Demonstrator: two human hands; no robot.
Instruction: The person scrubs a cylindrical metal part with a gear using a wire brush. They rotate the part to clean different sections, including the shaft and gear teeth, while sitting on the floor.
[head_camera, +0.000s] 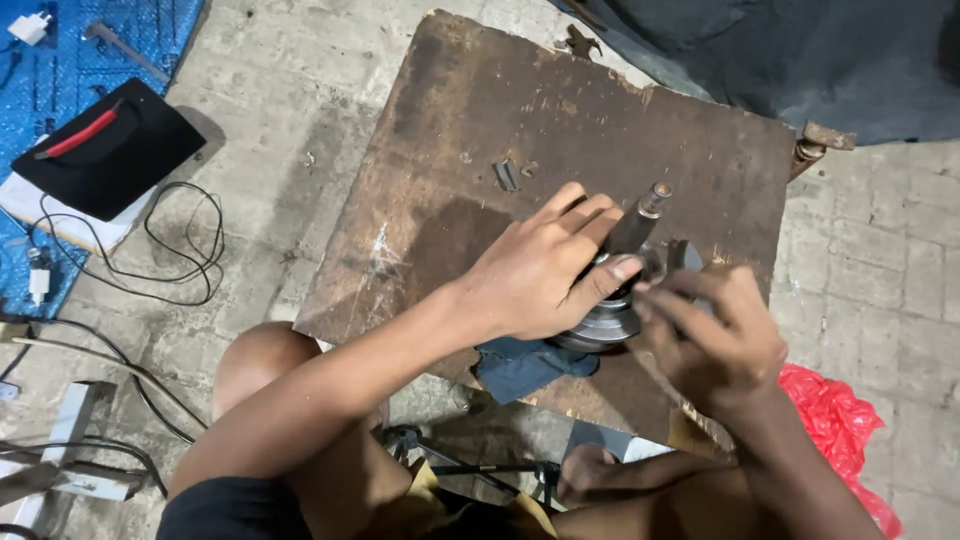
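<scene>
A metal shaft assembly (622, 285) is shown right of centre in the frame, standing on a worn brown wooden board (480, 130). It consists of stacked grey discs at the base and a dark shaft rising tilted toward the upper right, ended by a lighter, narrower tip. A blue cloth (522, 366) is seen beneath its base, at the board's lower edge. The left hand (540, 270) is laid over the discs from the left, fingers curled around the shaft's foot, thumb pressed against the metal. The right hand (715, 340) is held at the assembly's right side, fingers bent and closed on a small part that is blurred. Two small metal pieces (513, 174) lie on the board above the hands.
</scene>
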